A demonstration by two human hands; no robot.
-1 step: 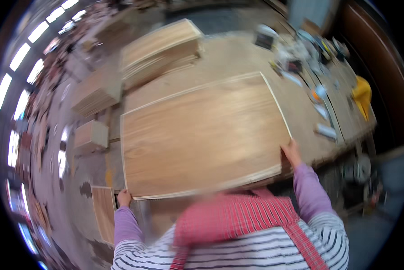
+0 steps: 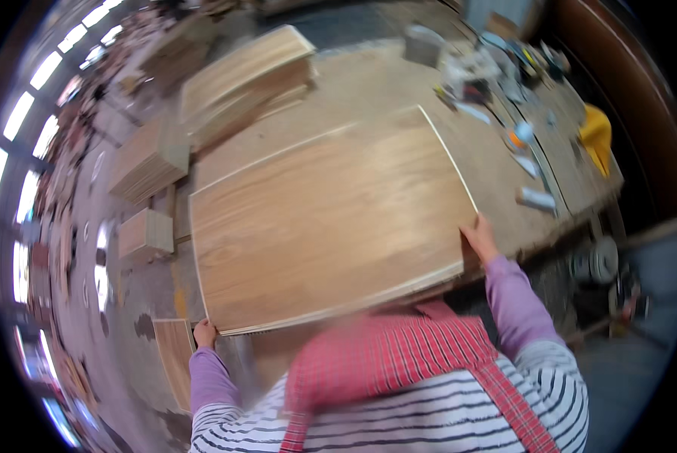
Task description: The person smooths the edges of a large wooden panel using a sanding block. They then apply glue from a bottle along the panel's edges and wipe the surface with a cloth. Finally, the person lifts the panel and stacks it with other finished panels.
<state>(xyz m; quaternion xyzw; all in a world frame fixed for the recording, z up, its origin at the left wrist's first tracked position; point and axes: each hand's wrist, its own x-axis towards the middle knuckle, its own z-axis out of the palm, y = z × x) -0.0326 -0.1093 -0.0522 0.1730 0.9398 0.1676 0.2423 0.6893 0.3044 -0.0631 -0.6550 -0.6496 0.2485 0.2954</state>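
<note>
My view has shifted slightly, yet my left fingers (image 2: 205,325) and right fingers (image 2: 479,229) still grip the wood-veneer panel (image 2: 323,219), which looks steady over the desk (image 2: 361,83)

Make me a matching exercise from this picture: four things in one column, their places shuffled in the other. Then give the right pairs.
Things
1. Person's bare left hand
2. Person's bare right hand
3. Limp yellow cloth-like item
4. Stack of light-brown rectangular wooden boards

Places
A. At the right end of the light-brown wooden worktable
B. At the near left corner of the large rectangular light-brown wooden panel
C. Beyond the panel, toward the far left of the worktable
D. At the panel's right edge, by its near corner

Pairs: 1-B, 2-D, 3-A, 4-C
</note>
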